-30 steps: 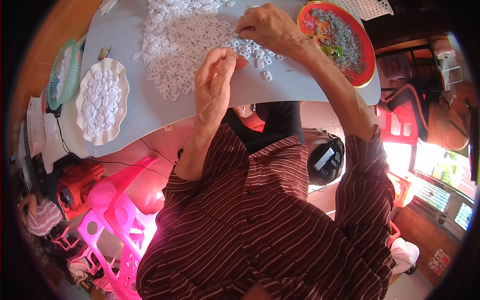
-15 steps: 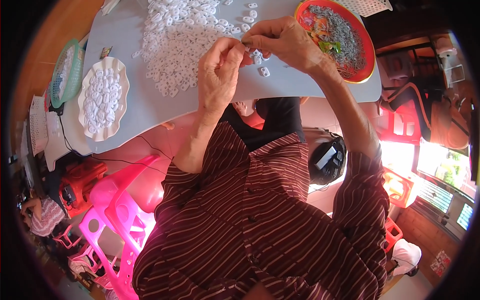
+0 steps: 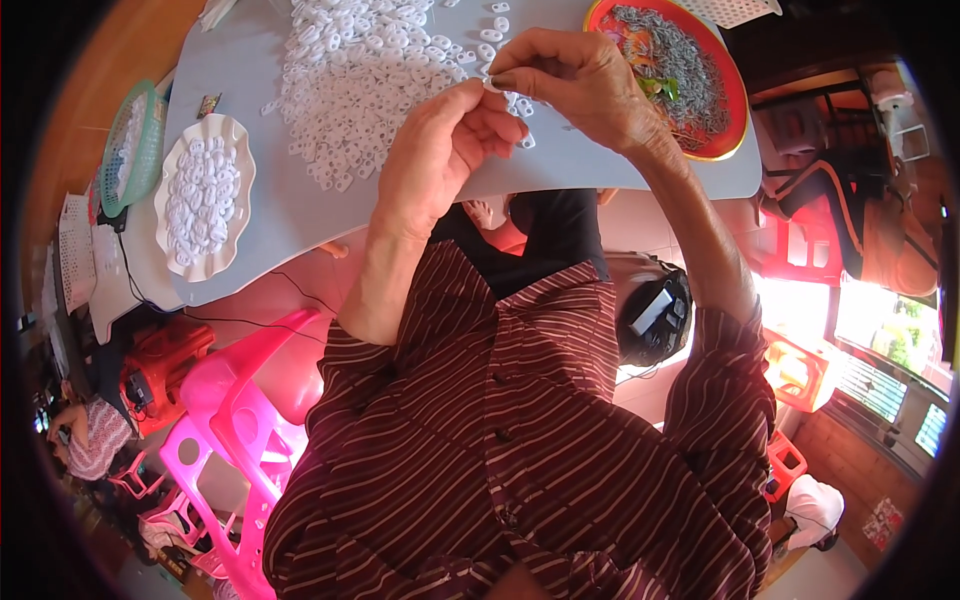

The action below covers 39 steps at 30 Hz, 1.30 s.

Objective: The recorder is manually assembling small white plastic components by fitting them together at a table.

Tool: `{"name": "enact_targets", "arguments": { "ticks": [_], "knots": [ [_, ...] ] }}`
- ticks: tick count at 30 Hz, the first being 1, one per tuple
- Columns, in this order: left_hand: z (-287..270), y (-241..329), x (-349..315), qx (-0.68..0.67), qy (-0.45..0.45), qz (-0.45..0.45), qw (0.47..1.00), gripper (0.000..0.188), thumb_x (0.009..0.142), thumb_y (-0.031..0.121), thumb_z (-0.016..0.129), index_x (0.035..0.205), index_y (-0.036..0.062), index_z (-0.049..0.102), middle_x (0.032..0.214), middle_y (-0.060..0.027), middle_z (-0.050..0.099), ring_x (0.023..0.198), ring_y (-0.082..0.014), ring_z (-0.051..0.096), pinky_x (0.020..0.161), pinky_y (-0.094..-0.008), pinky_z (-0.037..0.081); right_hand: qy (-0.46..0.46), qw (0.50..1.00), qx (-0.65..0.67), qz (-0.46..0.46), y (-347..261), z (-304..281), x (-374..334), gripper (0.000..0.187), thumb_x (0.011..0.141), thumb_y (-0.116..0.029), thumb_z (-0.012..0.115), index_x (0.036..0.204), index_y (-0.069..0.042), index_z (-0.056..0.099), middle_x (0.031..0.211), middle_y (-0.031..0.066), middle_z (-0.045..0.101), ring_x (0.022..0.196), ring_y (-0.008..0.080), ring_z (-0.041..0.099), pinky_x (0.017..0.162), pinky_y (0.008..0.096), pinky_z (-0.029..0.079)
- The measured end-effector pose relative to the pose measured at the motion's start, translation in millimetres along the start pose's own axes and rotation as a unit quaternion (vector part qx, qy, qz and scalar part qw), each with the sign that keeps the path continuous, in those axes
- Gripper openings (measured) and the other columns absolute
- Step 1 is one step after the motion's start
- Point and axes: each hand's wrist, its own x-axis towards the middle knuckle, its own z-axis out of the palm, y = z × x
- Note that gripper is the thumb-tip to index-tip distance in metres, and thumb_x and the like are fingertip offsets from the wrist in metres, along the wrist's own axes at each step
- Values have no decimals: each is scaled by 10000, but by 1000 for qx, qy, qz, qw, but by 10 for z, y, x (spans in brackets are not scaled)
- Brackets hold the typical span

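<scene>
A white scalloped dish [image 3: 205, 195] holds white rings, a red bowl [image 3: 735, 95] grey bits — both hands, left hand [image 3: 435, 150] and right hand [image 3: 565, 75], pinch one small ring [image 3: 492, 86], mostly hidden.

Table [image 3: 560, 165]: smooth, matt pale grey surface. Small white rings [image 3: 350, 70]: moulded plastic with a slight sheen, heaped loose. Scalloped dish [image 3: 170, 235]: glossy white plastic. Round tray [image 3: 738, 100]: glossy red plastic with a yellow rim. Basket [image 3: 112, 150]: green plastic mesh. Chair [image 3: 250, 400]: glossy, translucent pink plastic. Shirt [image 3: 500, 460]: soft woven cloth, maroon with pale stripes.
</scene>
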Motion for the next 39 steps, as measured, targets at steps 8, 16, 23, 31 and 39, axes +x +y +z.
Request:
{"name": "enact_targets", "arguments": {
  "ticks": [8,16,23,31,39],
  "knots": [
    [-71,-61,115,-179,-95,-64,977,174,912,157,518,865,2,582,714,-83,588,777,-211,604,692,-304,491,1,989,-98,-109,-143,-82,-90,131,790,-62,648,916,-31,670,763,57,658,713,124,634,668,257,499],
    [21,-116,8,-13,-7,33,999,153,871,118,579,932,-18,614,765,-88,612,722,-153,573,699,-272,471,-87,902,-413,-92,43,-317,-408,54,768,-39,603,799,-11,637,709,130,606,674,296,618,639,374,507],
    [77,-111,-19,-2,2,36,999,108,865,100,589,887,2,627,729,-60,628,674,-95,556,661,-221,455,-120,834,-532,-84,143,-199,-558,275,734,-33,573,1002,-40,513,902,122,527,887,297,538,759,396,477],
    [53,-126,-35,-3,-1,31,1000,84,850,83,597,881,11,628,733,-52,631,678,-86,562,659,-211,453,-57,847,-521,-87,140,-115,-480,199,730,-28,579,924,-22,537,832,131,540,784,323,569,683,416,486],
    [40,-106,-69,5,-3,33,999,70,837,63,600,888,17,617,743,-51,627,684,-85,579,660,-198,454,94,978,-178,61,-13,65,-392,110,750,-45,598,806,44,630,697,149,641,630,229,634,625,312,520]
  ]
}}
